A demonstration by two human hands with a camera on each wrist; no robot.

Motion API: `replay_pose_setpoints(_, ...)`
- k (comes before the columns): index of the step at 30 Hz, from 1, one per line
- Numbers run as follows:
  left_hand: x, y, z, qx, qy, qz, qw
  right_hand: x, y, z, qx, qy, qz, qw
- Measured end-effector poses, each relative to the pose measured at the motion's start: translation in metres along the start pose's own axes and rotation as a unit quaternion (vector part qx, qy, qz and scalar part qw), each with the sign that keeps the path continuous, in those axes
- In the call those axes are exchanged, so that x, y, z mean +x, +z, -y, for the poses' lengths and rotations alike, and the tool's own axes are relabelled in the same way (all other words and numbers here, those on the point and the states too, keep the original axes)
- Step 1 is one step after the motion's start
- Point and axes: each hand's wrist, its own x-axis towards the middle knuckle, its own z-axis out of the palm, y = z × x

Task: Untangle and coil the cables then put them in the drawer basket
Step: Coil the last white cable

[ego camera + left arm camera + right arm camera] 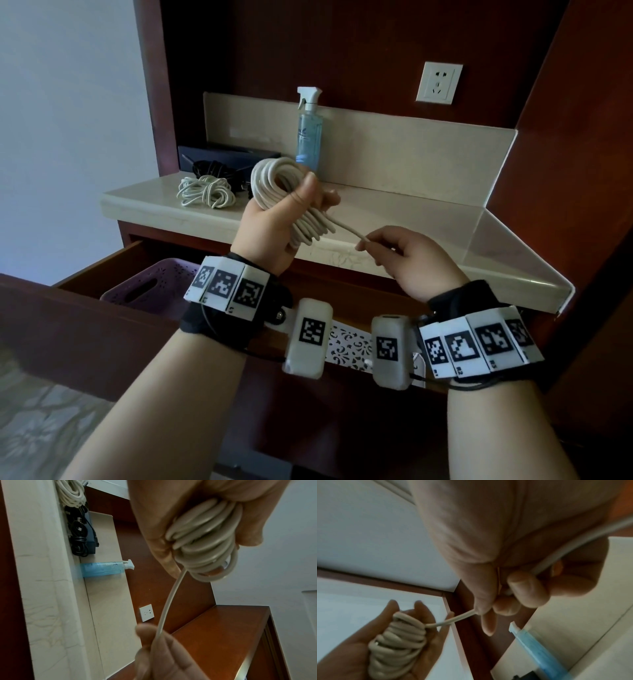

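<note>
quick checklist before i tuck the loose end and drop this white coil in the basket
1. Left hand grips the white coil: ok.
2. Right hand pinches the loose end: ok.
3. Loops bundled, none slipping: ok.
4. Drawer open, purple basket reachable: ok.
5. Room inside the basket: cannot tell, mostly hidden.
6. All cables coiled: not ok, a tangled white cable and black cable lie on the counter.

Countertop right half [428, 219]: we find bare stone.
Back-left corner: white cable bundle [205, 192], black cables [214, 169], spray bottle [309, 133] obstruct.
</note>
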Motion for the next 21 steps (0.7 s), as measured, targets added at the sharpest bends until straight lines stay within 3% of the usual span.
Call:
replay_pose_setpoints(4,0.008,0.000,0.001,-0.046,-0.033,-0.066,0.996,-0.006,0.000,-0.004,-0.042,0.003,0.009,0.999)
replay_pose_setpoints(9,0.016,-0.006,0.008,-0.031,-0.073,-0.138,0.987,-0.012,-0.005,-0.004,-0.073,0.012,0.022,0.997)
replay_pose_setpoints(12,0.016,-0.004,0.009,-0.061,-0.052,-0.099,0.992,-0.013,-0.006,-0.002,-0.053,0.012,0.011,0.998)
replay_pose_setpoints(16,0.014,0.008,0.009,-0.020,-0.044,0.018,0.999,-0.007,0.001,0.008,0.063,0.022,0.021,0.998)
replay_pose_setpoints(21,0.016,0.018,0.006,0.031,-0.047,0.097,0.994,-0.003,-0.005,0.021,0.228,0.066,0.061,0.970)
